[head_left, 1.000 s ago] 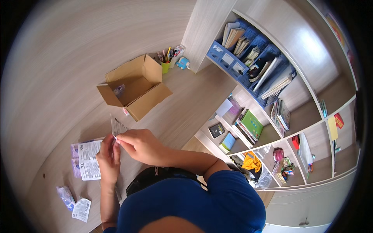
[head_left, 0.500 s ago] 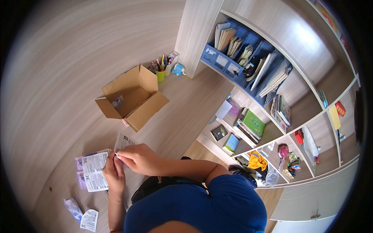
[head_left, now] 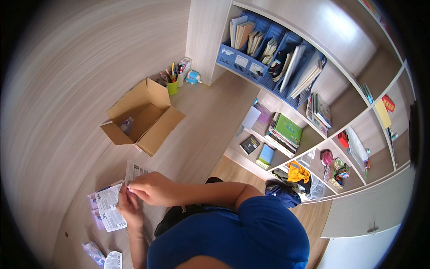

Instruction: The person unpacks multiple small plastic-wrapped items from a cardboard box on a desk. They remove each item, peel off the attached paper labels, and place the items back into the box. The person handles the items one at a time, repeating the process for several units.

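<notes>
My left hand [head_left: 130, 210] and my right hand [head_left: 153, 189] meet at the fingertips over the desk. Both are closed in a pinch at the lower edge of a white printed sheet [head_left: 134, 170], which sticks up past the fingers. What else the fingertips may hold is too small to make out. Just left of my left hand, two printed white labels [head_left: 112, 210] lie side by side over purple plastic packets [head_left: 96, 212]. Nearer to me, another purple packet [head_left: 93, 253] lies beside a curved printed label [head_left: 113, 260].
An open cardboard box [head_left: 154, 130] with a small clear-and-purple packet [head_left: 126, 125] inside stands beyond my hands. Behind it are a green pen cup [head_left: 172, 87] and a blue toy-like object [head_left: 193, 77]. At right, shelves hold blue file holders [head_left: 242, 60] and books [head_left: 287, 130].
The view has shifted slightly, so the box and shelves sit further left and my hands a little lower. Both hands keep their pinch on the sheet, with the fingertips slightly moved.
</notes>
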Tool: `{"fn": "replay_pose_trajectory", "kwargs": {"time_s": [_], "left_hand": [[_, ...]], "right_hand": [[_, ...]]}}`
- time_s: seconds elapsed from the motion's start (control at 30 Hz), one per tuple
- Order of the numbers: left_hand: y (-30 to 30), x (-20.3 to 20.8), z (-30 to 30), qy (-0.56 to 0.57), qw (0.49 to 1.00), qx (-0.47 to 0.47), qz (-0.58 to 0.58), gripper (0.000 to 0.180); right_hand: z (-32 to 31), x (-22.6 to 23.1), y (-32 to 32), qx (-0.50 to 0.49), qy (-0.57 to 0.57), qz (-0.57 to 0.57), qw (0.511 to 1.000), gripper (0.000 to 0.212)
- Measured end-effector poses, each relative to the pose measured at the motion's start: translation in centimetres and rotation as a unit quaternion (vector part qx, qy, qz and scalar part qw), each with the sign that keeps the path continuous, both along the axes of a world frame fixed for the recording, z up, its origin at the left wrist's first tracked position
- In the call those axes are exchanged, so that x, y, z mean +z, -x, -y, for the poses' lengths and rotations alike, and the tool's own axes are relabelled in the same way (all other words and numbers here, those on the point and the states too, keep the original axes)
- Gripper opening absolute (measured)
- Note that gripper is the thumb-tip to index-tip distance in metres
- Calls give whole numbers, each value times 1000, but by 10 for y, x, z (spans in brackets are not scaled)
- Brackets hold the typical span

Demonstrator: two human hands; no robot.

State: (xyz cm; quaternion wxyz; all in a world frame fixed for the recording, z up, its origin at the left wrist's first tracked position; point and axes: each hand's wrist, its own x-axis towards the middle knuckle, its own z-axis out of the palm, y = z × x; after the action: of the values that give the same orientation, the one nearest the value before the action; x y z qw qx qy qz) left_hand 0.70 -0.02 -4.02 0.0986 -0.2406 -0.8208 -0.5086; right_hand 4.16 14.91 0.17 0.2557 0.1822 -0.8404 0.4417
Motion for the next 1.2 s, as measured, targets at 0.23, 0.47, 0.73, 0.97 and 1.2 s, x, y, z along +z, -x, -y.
{"fn": "replay_pose_trajectory", "kwargs": {"time_s": [0.23,0.47,0.73,0.97,1.2], "left_hand": [[4,2,-6,-75,996,-52,10,25],[0,-1,-2,-40,999,-21,-7,23],[-4,11,-2,-153,979,-66,117,20],[-4,16,-7,-154,988,-21,-9,12],[1,-5,-12,-237,965,62,88,7]], "right_hand": [[-4,4,0,-16,19,10,1000,8],[-1,4,0,20,43,43,998,4],[-3,13,-2,-20,72,66,995,13],[4,-6,8,8,136,100,986,10],[13,-27,14,41,312,219,924,13]]}}
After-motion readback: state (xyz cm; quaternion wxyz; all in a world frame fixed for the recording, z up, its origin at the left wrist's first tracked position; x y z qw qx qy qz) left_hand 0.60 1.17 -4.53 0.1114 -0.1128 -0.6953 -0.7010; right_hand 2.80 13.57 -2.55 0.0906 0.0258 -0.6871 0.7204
